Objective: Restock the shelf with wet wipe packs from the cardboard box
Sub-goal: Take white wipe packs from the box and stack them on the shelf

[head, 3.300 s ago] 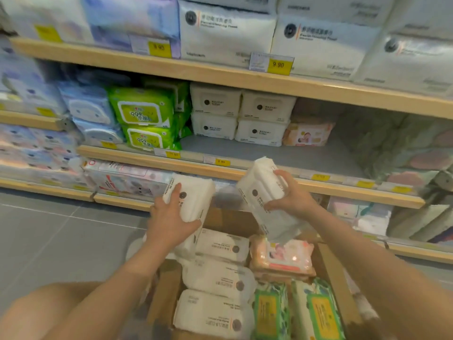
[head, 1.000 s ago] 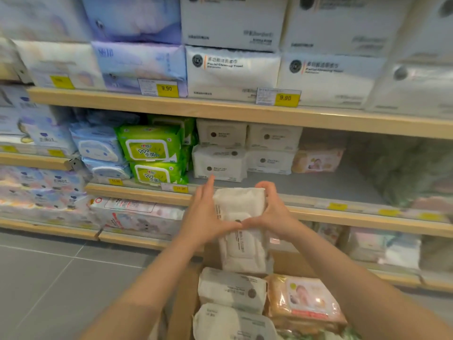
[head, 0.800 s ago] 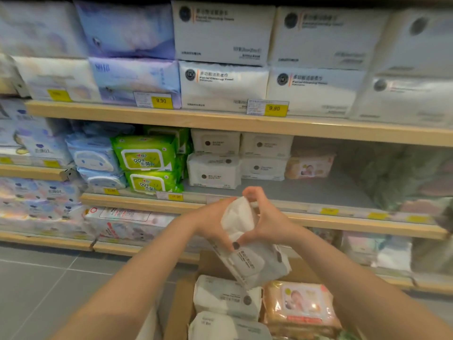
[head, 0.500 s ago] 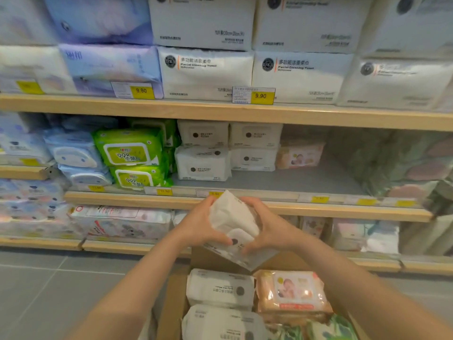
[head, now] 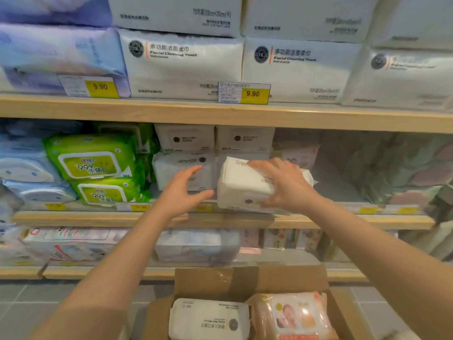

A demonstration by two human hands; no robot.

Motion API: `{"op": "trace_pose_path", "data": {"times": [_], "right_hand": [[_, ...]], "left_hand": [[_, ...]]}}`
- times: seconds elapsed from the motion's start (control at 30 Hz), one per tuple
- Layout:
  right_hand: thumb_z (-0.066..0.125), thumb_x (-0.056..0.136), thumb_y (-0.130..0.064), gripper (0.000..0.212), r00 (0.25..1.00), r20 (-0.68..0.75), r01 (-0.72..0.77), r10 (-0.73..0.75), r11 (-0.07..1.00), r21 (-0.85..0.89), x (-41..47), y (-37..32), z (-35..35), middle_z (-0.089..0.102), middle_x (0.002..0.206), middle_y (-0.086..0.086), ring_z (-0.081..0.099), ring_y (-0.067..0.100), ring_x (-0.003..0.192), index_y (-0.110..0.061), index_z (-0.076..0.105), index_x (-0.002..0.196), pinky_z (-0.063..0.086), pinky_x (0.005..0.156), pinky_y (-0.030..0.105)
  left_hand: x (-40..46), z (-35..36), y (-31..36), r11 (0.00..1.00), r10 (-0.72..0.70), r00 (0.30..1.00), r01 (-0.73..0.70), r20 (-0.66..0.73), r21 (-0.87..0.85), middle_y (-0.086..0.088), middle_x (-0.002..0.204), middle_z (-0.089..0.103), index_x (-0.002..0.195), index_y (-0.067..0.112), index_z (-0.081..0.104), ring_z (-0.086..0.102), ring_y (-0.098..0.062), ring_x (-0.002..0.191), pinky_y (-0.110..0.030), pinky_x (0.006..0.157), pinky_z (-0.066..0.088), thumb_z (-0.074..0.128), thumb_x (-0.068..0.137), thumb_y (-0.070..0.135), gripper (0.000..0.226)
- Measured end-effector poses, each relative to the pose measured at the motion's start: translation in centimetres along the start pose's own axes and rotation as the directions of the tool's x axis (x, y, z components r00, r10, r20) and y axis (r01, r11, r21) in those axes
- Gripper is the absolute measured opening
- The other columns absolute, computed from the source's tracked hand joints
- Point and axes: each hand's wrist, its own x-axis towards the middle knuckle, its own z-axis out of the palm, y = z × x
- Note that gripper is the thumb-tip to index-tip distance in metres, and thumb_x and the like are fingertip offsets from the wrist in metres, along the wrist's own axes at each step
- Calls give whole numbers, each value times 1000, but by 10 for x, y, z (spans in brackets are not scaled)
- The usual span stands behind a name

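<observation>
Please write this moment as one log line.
right hand: grips white pack at middle shelf edge | left hand: open, empty

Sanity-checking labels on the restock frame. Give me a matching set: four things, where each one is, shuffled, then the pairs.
1. white pack
2. green packs
3. baby-picture pack
4. yellow 9.90 tag

A. top shelf edge
B. in the right hand, at the middle shelf front
C. in the cardboard box
D. stacked at the middle shelf's left

Pairs: 1-B, 2-D, 3-C, 4-A
</observation>
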Motion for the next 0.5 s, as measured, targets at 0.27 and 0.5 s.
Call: {"op": "trace_pose_path", "data": {"times": [0.27,0.5], "right_hand": [[81,66,-32,99,987,120,-111,109,994,11,69,28,30,48,131,3,46,28,118,-47,21,142,38,97,40],[81,67,-30,95,967,214,-143,139,990,4,102,48,71,40,141,4,36,28,127,-42,27,143,27,108,44]], "left_hand": [[84,25,-38,839,-9,1000,15,-14,544,-1,158,-8,147,42,6,-7,-28,144,-59,113,4,48,93,35,68],[93,43,-79,829,9,1000,-4,-7,559,5,157,-5,144,50,2,-12,-21,143,-63,108,13,50,91,32,74]]}}
